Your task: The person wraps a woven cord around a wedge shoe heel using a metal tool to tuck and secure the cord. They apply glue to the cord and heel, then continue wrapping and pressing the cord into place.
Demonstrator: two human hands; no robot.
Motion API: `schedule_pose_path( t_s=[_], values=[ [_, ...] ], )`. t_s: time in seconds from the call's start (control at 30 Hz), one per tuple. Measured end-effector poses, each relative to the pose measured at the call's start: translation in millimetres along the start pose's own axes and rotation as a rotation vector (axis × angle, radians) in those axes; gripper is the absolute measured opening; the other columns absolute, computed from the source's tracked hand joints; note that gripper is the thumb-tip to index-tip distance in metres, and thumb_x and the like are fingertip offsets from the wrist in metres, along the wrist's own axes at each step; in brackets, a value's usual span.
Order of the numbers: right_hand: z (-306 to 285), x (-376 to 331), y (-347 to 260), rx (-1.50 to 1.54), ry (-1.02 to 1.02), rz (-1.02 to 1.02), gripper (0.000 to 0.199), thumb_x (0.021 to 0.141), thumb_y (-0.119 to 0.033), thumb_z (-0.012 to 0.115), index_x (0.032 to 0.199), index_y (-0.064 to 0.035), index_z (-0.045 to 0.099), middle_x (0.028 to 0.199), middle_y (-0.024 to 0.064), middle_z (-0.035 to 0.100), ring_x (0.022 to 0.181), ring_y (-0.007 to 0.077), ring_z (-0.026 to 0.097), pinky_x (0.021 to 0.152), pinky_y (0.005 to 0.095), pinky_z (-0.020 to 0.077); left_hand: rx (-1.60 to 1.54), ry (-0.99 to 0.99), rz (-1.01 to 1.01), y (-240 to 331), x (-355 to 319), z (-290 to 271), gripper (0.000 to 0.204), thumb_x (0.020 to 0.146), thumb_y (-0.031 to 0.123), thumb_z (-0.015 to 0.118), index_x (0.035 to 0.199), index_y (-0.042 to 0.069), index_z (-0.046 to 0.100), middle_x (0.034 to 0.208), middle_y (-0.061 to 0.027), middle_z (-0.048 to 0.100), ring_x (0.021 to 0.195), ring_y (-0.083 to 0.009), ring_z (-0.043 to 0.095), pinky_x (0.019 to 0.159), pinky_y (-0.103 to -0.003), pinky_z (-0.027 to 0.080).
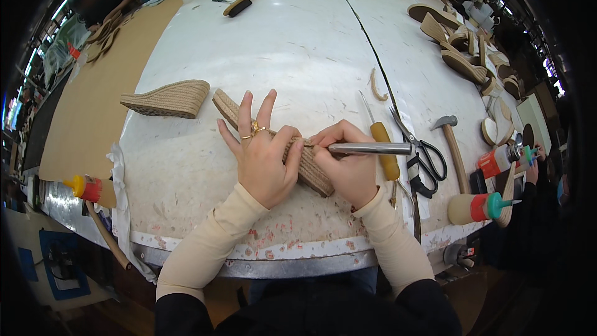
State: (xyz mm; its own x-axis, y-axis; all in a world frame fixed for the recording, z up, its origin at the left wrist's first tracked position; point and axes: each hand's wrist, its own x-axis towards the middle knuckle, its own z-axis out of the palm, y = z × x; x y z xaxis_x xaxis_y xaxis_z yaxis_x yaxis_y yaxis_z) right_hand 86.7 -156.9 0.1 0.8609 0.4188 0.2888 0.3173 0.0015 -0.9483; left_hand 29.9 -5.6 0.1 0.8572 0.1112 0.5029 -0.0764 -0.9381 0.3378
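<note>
A rope-wrapped wedge sole (316,175) lies slantwise on the table under both of my hands. My left hand (264,165) steadies it, thumb and forefinger gripping near its middle while the other fingers stretch out over it. In my right hand (351,171) is a slim silver pen-shaped tool (388,148), its shaft pointing right. The tool's working end meets the sole between my fingertips and is mostly hidden. A second rope wedge sole (171,99) rests to the left, beyond my left hand. Just right of my right hand is a yellow-handled awl (390,167).
Black-handled scissors (429,165) and a hammer (459,158) lie to the right. Glue bottles stand or lie at both sides, one yellow-capped (93,190), one green-capped (476,208). Several soles (463,65) are piled far right. A brush (242,3) lies at the back; co-workers sit around.
</note>
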Motion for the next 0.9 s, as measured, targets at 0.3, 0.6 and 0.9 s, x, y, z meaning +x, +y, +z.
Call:
schedule_pose_path(
  t_s=[0.3, 0.6, 0.9],
  values=[
    [-14.3, -4.9, -1.5, 0.276, 0.093, -0.015, 0.01, 0.082, 0.007, 0.062, 0.084, 0.0005, 0.054, 0.088, 0.0119, 0.065, 0.097, 0.0222, 0.065, 0.088, 0.0324, 0.0506, 0.038, 0.033, -0.076, -1.9, -8.5, -15.4, 0.009, 0.084, 0.019, 0.065, 0.09, 0.015, 0.069, 0.145, -0.0098, 0.043, 0.144, -0.037, 0.016, 0.103, -0.071, -0.009],
    [-10.3, -12.0, -1.3, 0.054, -0.03, -0.042, 0.012, 0.08, 0.008, 0.063, 0.085, 0.0008, 0.055, 0.09, 0.0132, 0.065, 0.095, 0.0212, 0.065, 0.083, 0.0302, 0.0521, 0.003, -0.052, 0.105, -0.1, -11.7, -13.8, 0.026, 0.084, 0.021, 0.062, 0.108, 0.012, 0.067, 0.12, -0.0023, 0.063, 0.133, -0.0298, 0.043, 0.102, -0.071, -0.016],
    [-4.3, -12.6, 2.5, 0.226, 0.096, -0.037, 0.009, 0.077, 0.008, 0.064, 0.079, 0.0026, 0.057, 0.086, 0.0128, 0.067, 0.09, 0.0187, 0.067, 0.074, 0.0272, 0.0539, -0.013, 0.001, 0.121, 0.7, -9.8, -10.2, 0.023, 0.082, 0.022, 0.062, 0.102, 0.012, 0.065, 0.099, 0.0009, 0.065, 0.106, -0.0222, 0.057, 0.104, -0.072, -0.005]
  ],
)
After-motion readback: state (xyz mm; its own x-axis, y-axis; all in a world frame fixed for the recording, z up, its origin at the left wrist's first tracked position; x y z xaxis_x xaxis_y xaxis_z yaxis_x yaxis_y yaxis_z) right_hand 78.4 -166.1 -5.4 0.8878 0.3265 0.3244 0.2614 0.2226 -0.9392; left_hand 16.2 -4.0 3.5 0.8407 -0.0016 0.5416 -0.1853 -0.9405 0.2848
